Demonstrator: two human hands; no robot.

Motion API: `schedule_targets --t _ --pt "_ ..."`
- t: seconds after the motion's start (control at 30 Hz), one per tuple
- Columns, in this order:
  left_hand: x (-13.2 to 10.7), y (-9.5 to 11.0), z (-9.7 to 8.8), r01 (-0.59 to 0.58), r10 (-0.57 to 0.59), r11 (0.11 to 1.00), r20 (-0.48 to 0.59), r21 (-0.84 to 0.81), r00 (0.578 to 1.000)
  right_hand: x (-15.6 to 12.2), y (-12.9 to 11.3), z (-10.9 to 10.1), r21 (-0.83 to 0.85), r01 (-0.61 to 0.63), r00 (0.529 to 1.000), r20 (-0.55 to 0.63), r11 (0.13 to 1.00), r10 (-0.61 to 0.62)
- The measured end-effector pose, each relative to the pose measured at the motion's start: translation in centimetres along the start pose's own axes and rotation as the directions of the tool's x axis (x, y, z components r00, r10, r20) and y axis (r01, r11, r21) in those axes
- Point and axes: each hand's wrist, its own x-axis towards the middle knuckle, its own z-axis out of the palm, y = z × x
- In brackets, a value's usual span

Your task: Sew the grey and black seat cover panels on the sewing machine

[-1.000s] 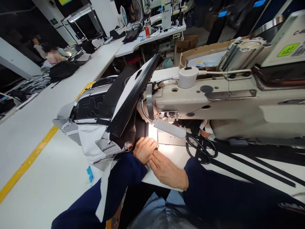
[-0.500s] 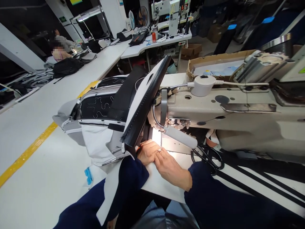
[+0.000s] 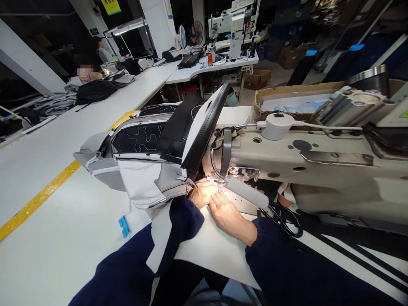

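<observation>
A half-sewn grey, white and black bag lies at the left of the sewing machine, its black-and-white flap standing up beside the machine head. My left hand is closed on the bag's edge close to the needle area, its fingertips partly hidden. Touching it, my right hand has its fingers pressed together on the machine bed; what they pinch is hidden. A grey tubular lamp lights both hands from above. A pale fabric strip hangs over my left sleeve.
Black-handled scissors lie to the right, near long black straps. A blue clip-like piece rests on the white table. Behind the machine stands a cardboard box. People sit farther back at the left.
The head view has shifted slightly. My left hand has moved in toward the needle area, and the white strip seen under the lamp is now mostly covered. The flap leans less over the hands.
</observation>
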Motion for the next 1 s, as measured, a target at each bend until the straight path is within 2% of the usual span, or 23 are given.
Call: schedule_targets --t 0.1,0.2,0.37,0.43,0.57,0.67,0.77,0.83,0.93,1.0 --pt "0.0 -0.6 0.0 0.000 0.000 1.000 0.000 0.006 1.000 -0.5 -0.6 -0.5 0.026 0.041 0.995 -0.088 0.999 -0.039" --pt "-0.2 -0.8 -0.2 -0.036 0.034 0.998 0.032 0.059 0.999 -1.3 -1.3 -1.1 0.055 0.096 0.992 -0.090 0.994 -0.090" --pt "-0.5 -0.4 -1.0 -0.115 0.065 0.977 0.263 0.178 0.963 -1.6 -1.5 -1.1 0.028 0.082 0.992 -0.096 0.996 -0.079" --pt "-0.8 -0.2 -1.1 -0.147 0.071 0.961 0.301 0.236 0.951 -1.6 -1.5 -1.0 0.025 0.081 0.991 -0.107 0.996 -0.078" --pt "-1.6 0.1 -0.9 -0.155 0.042 0.919 0.302 0.362 0.953 -1.6 -1.3 -1.2 0.021 0.099 0.981 -0.171 0.995 -0.094" --pt "-2.1 0.2 -0.7 -0.109 0.003 0.920 0.272 0.376 0.962 -1.5 -0.7 -1.9 0.127 0.113 0.965 -0.249 0.985 -0.079" --pt "-2.4 0.2 -0.4 -0.037 -0.035 0.946 0.215 0.321 0.976 -1.3 0.2 -3.0 0.298 0.077 0.953 -0.304 0.952 0.018" --pt "-2.6 0.0 -0.3 0.002 -0.054 0.965 0.189 0.261 0.980 -1.1 0.8 -3.6 0.354 0.022 0.948 -0.305 0.935 0.093" --pt "-3.0 -0.3 -0.1 0.041 -0.073 0.982 0.169 0.183 0.983 -0.8 1.1 -4.0 0.346 -0.039 0.952 -0.271 0.937 0.140" --pt "-3.2 -0.5 0.0 0.068 -0.091 0.986 0.151 0.149 0.984 -0.6 1.0 -3.8 0.309 -0.031 0.963 -0.247 0.951 0.112"
